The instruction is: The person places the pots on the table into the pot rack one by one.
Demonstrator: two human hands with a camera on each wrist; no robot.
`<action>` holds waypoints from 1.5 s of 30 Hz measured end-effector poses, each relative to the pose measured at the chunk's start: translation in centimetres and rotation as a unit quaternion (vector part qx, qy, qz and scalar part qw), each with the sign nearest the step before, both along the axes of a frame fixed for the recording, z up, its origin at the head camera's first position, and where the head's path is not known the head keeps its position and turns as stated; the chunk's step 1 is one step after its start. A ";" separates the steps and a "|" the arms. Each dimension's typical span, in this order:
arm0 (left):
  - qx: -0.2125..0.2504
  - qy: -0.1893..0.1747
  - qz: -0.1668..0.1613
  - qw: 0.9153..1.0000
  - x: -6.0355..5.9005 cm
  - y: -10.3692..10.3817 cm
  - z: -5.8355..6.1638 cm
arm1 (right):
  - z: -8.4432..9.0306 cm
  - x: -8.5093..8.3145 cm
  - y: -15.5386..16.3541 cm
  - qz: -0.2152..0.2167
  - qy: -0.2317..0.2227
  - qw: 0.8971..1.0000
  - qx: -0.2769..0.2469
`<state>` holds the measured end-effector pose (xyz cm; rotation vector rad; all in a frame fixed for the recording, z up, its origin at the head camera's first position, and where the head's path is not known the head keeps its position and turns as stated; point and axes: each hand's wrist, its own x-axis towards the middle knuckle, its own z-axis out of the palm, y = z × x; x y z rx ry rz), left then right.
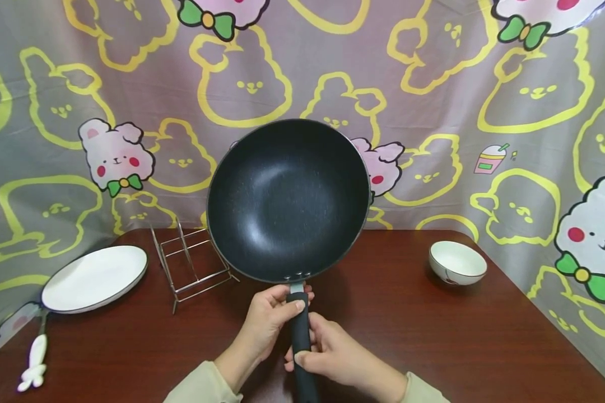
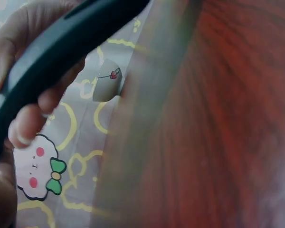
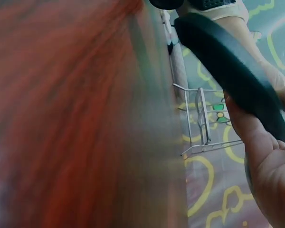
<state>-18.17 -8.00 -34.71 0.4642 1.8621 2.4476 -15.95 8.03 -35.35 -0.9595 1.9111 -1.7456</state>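
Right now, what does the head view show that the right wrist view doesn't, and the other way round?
Only head: the wok's black inside and the white bowl.
Only right wrist: a dark textured piece by a sleeve, too cropped to identify.
Both: the wok's handle, at least part of the left hand and right hand, the wire rack, tabletop and patterned curtain.

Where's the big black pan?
In the head view, the black pan is in the middle, held up by both hands, right of the wire rack.
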 end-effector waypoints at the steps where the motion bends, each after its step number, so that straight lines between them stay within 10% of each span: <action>1: -0.010 0.000 0.013 1.000 0.1 0.0 0.1 | 0.0 0.0 -0.1 -0.005 0.015 1.000 0.005; 7: -0.071 0.009 0.101 0.992 0.6 0.2 1.0 | 0.0 -0.2 -0.8 -0.017 0.132 0.991 0.021; 14: -0.191 0.032 0.189 0.963 1.3 -0.1 1.8 | -0.1 -0.5 -1.7 -0.038 0.226 0.971 0.069; 25: -0.158 0.091 0.158 0.970 1.5 -1.3 2.1 | 1.0 -0.6 -2.9 -0.046 0.294 0.951 0.087; 32: -0.173 0.114 0.153 0.966 1.4 -2.3 2.6 | 1.5 -1.2 -3.3 -0.028 0.313 0.945 0.088; 45: -0.223 0.161 0.195 0.941 1.3 -4.4 2.8 | 1.3 -2.8 -4.6 0.011 0.212 0.975 0.059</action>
